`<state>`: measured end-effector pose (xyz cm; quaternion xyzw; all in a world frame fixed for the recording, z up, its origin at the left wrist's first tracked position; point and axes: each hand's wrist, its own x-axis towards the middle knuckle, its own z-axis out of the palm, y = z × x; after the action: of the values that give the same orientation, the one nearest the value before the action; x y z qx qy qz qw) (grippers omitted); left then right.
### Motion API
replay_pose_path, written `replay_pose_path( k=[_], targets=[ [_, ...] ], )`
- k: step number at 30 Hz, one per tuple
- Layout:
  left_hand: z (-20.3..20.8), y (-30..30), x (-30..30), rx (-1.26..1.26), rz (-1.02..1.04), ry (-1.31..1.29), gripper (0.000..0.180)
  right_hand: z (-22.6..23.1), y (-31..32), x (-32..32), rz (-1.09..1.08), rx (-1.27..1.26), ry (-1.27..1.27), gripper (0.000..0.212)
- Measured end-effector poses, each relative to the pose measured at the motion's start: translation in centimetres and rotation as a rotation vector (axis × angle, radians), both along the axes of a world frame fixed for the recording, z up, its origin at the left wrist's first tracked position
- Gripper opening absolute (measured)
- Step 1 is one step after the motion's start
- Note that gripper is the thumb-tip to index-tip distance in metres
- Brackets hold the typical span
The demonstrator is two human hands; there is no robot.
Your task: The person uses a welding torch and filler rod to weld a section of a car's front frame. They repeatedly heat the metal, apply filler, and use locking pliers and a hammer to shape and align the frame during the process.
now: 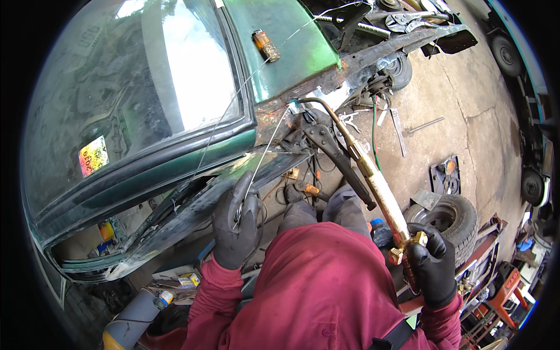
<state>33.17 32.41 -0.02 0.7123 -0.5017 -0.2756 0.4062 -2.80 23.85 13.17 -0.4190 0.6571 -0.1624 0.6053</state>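
Observation:
My gloved right hand (434, 265) is closed round the handle of a gas welding torch (379, 189) with a brass body and control knobs. Its bent nozzle reaches the rusty corner (273, 119) of a green car body, where a small bluish-white glow shows at the tip. In my gloved left hand (233, 224) is a thin welding rod (269, 146), pinched between the fingers, its far end meeting that same glow. Beside the nozzle, large locking pliers (335, 154) appear clamped at the corner; their jaws are partly hidden.
The windshield (134, 76) lies left, above the door frame. A lighter (266, 45) and a long wire rest on the green panel. More locking pliers (405, 22) lie in the engine bay. A tyre (455, 221) stands by my right arm; tools lie on the concrete floor (461, 111).

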Motion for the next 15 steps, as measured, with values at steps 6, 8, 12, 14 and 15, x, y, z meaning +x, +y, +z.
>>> replay_pose_path(
  k=[6,8,12,14,15],
  targets=[
    [0.42,-0.11,-0.11,-0.014,-0.039,-0.038,0.057,-0.52,-0.42,-0.52,0.087,-0.111,0.039,0.040],
    [0.34,-0.12,-0.03,-0.030,-0.060,-0.078,0.057,-0.47,-0.49,-0.69,0.063,-0.055,0.040,0.039],
    [-0.01,-0.06,0.11,-0.020,-0.041,-0.039,0.057,-0.39,-0.62,-0.70,0.055,-0.051,0.057,0.038],
    [-0.13,0.03,0.15,-0.004,-0.016,0.026,0.056,-0.29,-0.70,-0.63,0.056,-0.054,0.039,0.038],
    [-0.16,0.08,0.18,-0.001,-0.016,0.027,0.056,-0.22,-0.75,-0.61,0.065,-0.059,0.032,0.037]
  ],
)
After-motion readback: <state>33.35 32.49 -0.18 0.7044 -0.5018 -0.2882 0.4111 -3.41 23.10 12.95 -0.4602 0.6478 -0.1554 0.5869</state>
